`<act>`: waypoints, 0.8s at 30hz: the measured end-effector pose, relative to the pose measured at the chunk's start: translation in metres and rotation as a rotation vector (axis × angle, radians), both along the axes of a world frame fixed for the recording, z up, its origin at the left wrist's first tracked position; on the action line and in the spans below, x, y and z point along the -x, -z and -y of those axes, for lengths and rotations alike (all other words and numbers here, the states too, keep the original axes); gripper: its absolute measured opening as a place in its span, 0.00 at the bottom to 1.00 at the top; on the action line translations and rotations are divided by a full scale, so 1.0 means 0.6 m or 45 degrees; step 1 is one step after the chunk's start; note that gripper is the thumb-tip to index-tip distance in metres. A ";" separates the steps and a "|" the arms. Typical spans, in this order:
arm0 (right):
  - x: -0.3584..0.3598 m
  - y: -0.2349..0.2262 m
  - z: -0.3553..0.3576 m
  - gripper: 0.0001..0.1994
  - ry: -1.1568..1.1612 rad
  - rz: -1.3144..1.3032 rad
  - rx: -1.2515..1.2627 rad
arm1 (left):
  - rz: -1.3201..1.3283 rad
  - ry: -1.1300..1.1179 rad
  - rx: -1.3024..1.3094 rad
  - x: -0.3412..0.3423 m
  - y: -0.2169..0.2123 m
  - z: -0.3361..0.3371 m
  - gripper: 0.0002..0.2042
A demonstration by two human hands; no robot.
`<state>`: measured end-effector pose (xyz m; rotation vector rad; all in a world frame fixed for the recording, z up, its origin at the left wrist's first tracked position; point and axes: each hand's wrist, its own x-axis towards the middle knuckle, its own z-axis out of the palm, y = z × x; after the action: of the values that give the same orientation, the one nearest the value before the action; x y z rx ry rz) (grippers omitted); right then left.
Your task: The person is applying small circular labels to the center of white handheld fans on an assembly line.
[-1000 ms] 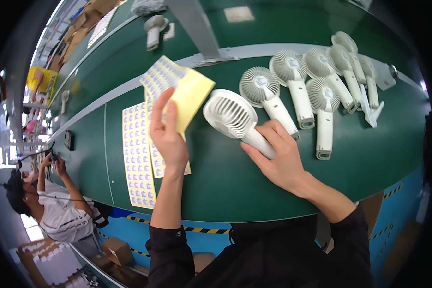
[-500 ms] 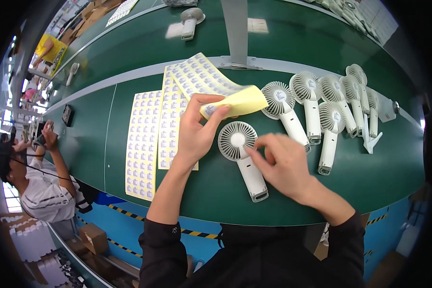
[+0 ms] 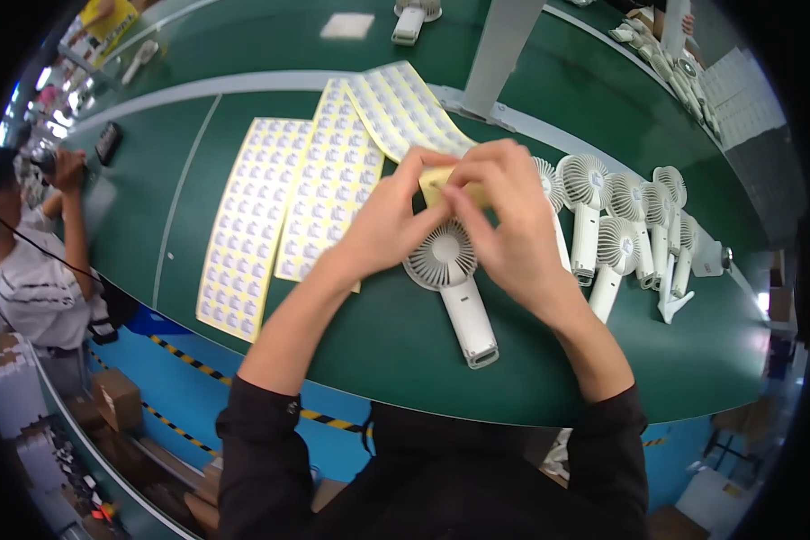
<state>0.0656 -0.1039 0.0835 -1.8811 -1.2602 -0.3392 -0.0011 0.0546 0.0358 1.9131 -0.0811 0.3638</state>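
Note:
My left hand (image 3: 389, 223) is closed on the lower end of a yellow-backed sticker sheet (image 3: 403, 106), which bends up and away over the table. At that folded end my right hand (image 3: 511, 229) pinches with thumb and fingers; whether a single sticker is between them is hidden. Just below both hands a white handheld fan (image 3: 470, 322) lies face up, its round grille partly covered by my fingers. Two more sticker sheets lie flat to the left, an outer one (image 3: 241, 229) and one beside it (image 3: 328, 180) partly under the held sheet.
Several white fans (image 3: 587, 202) lie in a cluster at the right, with a small white stand-like piece (image 3: 673, 301) by them. A grey post (image 3: 504, 58) rises behind the sheets. Another fan (image 3: 409, 25) lies farther back. A person (image 3: 40, 270) works at the left.
My right hand has come up from beside the fan to the sheet's folded end, meeting my left hand. The view has shifted, and the curled sheet end is now mostly behind my fingers.

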 end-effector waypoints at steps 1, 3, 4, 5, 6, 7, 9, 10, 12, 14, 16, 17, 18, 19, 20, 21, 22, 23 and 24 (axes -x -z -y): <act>-0.001 -0.003 0.003 0.07 0.011 -0.102 -0.092 | -0.024 0.048 0.038 0.000 0.000 -0.003 0.21; -0.006 -0.006 0.023 0.06 -0.047 -0.197 -0.086 | -0.157 0.067 0.054 -0.005 0.011 -0.009 0.24; -0.006 -0.003 0.034 0.06 -0.118 -0.459 0.051 | -0.153 0.104 0.024 -0.010 0.015 -0.010 0.24; -0.007 0.001 0.042 0.05 -0.183 -0.722 0.190 | -0.150 0.141 -0.008 -0.013 0.019 -0.008 0.23; -0.010 0.014 0.047 0.04 -0.274 -0.857 0.216 | -0.217 0.135 -0.015 -0.012 0.020 -0.008 0.24; -0.009 0.017 0.047 0.04 -0.273 -0.863 0.231 | -0.220 0.133 0.000 -0.012 0.021 -0.007 0.24; -0.007 0.022 0.045 0.05 -0.300 -0.854 0.418 | -0.238 0.097 0.008 -0.011 0.025 -0.005 0.25; -0.009 0.023 0.044 0.06 -0.298 -0.847 0.407 | -0.225 0.070 0.000 -0.012 0.026 -0.005 0.25; -0.011 0.022 0.044 0.06 -0.277 -0.865 0.427 | -0.219 0.070 0.042 -0.012 0.027 -0.003 0.25; -0.013 0.029 0.046 0.07 -0.268 -0.848 0.428 | -0.201 0.050 0.052 -0.014 0.032 0.000 0.25; -0.015 0.031 0.046 0.07 -0.263 -0.850 0.435 | -0.201 0.046 0.049 -0.015 0.033 0.003 0.24; -0.016 0.031 0.046 0.06 -0.265 -0.848 0.435 | -0.198 0.038 0.037 -0.015 0.032 0.003 0.24; -0.017 0.031 0.046 0.06 -0.262 -0.849 0.439 | -0.199 0.039 0.042 -0.016 0.031 0.003 0.24; -0.016 0.030 0.045 0.06 -0.269 -0.836 0.435 | -0.209 0.039 0.050 -0.016 0.030 0.003 0.23; -0.016 0.030 0.045 0.06 -0.276 -0.821 0.430 | -0.220 0.038 0.059 -0.016 0.031 0.003 0.23; -0.018 0.029 0.046 0.06 -0.274 -0.825 0.434 | -0.223 0.039 0.063 -0.016 0.033 0.004 0.23; -0.021 0.028 0.046 0.07 -0.298 -0.849 0.442 | -0.198 0.035 0.053 -0.015 0.034 0.003 0.23; -0.023 0.028 0.045 0.07 -0.322 -0.873 0.449 | -0.174 0.030 0.042 -0.015 0.035 0.003 0.22; -0.023 0.029 0.045 0.07 -0.322 -0.876 0.451 | -0.177 0.029 0.044 -0.015 0.036 0.002 0.22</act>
<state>0.0795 -0.1308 0.0662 -1.8465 -1.0885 0.6561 0.0079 0.0533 0.0144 1.8962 -0.0048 0.2145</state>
